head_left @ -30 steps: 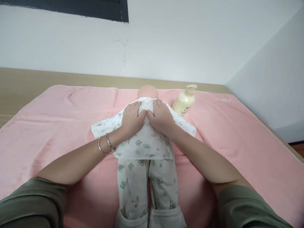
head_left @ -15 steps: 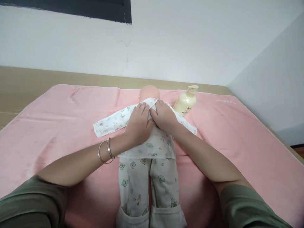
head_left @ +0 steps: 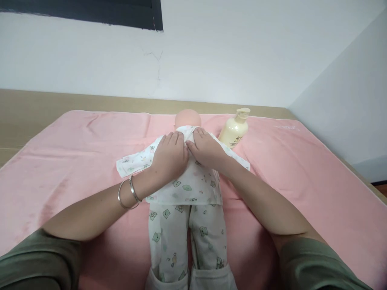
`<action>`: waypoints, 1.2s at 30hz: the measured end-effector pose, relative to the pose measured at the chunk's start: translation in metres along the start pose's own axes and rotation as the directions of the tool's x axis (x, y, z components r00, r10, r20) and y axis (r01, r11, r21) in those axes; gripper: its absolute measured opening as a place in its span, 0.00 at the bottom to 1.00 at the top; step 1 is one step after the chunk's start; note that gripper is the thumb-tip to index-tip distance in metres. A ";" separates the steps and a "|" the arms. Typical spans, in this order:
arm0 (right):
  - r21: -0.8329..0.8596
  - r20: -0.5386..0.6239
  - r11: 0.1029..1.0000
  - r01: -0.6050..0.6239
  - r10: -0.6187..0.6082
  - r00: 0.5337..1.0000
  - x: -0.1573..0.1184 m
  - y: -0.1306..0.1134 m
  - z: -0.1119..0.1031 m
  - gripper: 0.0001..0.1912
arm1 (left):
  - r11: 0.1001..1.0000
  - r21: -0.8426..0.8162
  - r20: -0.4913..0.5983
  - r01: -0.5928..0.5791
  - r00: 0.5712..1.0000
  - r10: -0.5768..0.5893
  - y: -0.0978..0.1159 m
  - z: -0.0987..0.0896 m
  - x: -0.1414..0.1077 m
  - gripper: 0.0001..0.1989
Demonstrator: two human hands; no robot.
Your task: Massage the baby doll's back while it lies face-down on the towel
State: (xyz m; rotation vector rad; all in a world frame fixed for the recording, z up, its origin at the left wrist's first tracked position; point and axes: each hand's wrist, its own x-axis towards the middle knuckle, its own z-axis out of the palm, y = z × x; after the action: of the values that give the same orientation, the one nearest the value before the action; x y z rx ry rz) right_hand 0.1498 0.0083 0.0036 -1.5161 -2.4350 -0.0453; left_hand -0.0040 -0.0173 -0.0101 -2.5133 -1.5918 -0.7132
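A doll lies on its length in front of me, dressed in a white shirt [head_left: 193,185] and matching trousers [head_left: 171,237] printed with small green animals. Its smooth pink head [head_left: 188,117] points toward the wall, and no facial features show. My left hand [head_left: 171,155] rests on the upper part of the shirt, fingers stretched and flat. Beside it, my right hand [head_left: 207,149] lies on the shirt by the collar, its fingers extended and its thumb close to the left hand. The collar cloth is creased between the hands. Both shirt sleeves spread outward.
A cream pump bottle [head_left: 234,131] leans at a tilt right of the doll's shoulder. Under everything lies a pink sheet [head_left: 302,169] on a wooden surface [head_left: 45,100]. A white wall [head_left: 217,56] with a dark panel [head_left: 90,14] rises behind.
The view has shifted slightly. My left hand has slid a little left and down across the shirt, while the right hand stays near the collar.
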 end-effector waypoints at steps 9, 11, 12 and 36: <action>-0.070 -0.024 0.995 -0.066 0.064 0.998 -0.011 -0.017 -0.003 0.31 | 0.998 -0.059 0.052 -0.009 0.999 0.012 -0.002 -0.009 0.005 0.18; -0.113 -0.053 0.993 -0.035 0.029 0.998 -0.022 -0.028 -0.003 0.31 | 0.987 -0.141 0.115 0.073 0.992 -0.057 -0.010 -0.013 0.016 0.16; -0.120 -0.063 0.992 -0.028 0.021 0.998 -0.027 -0.033 -0.002 0.31 | 0.978 -0.171 0.146 0.123 0.984 -0.098 -0.013 -0.015 0.020 0.15; 0.033 -0.109 0.999 0.013 -0.010 0.994 -0.028 -0.035 0.002 0.29 | 0.939 -0.257 0.087 0.228 0.973 -0.213 -0.018 0.000 0.025 0.15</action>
State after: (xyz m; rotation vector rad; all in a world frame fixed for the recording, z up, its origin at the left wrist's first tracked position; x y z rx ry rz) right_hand 0.1305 -0.0318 -0.0013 -1.4461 -2.3472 -0.0862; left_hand -0.0112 0.0121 -0.0030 -2.5780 -1.9406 -0.9469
